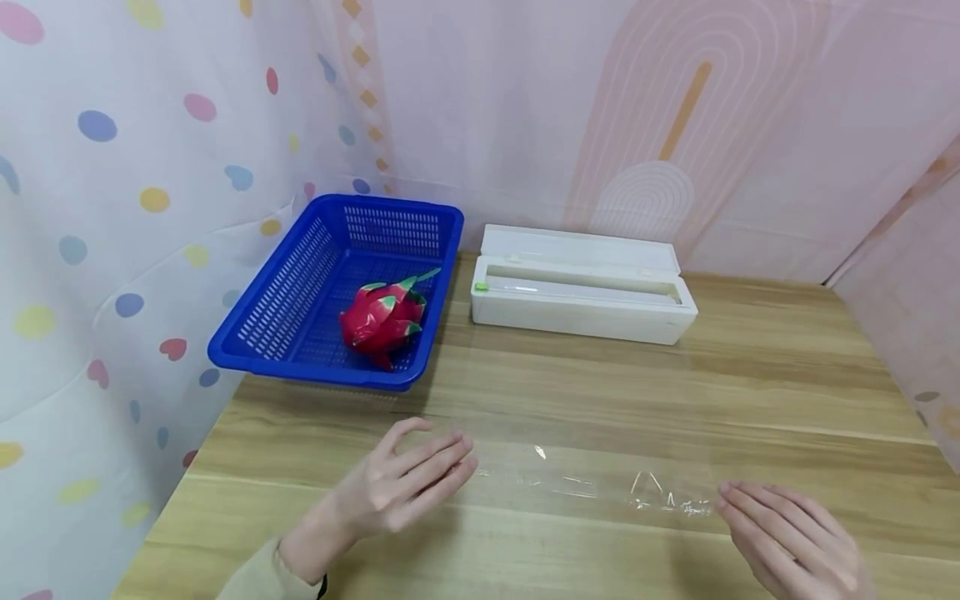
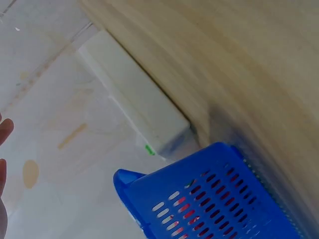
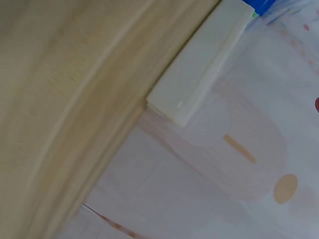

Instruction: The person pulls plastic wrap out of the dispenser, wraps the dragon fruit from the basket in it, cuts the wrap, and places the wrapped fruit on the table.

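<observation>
A clear sheet of cling film (image 1: 577, 454) stretches over the table from the white dispenser box (image 1: 577, 315), its near edge crinkled and shiny. My left hand (image 1: 405, 483) pinches the left end of that edge. At the opposite end, my right hand (image 1: 795, 537) grips the film's corner, the thumb hidden beneath the fingers. The box's lid is up, and a roll (image 1: 577, 288) lies inside. In the left wrist view only some fingertips (image 2: 5, 130) show at the left border; no fingers appear in the right wrist view.
A blue plastic basket (image 1: 333, 371) stands at the left of the wooden table (image 1: 300, 442), holding a red dragon fruit (image 1: 382, 321) with green-tipped scales. Patterned curtains (image 1: 487, 108) hang behind the table and along its sides, close behind the box.
</observation>
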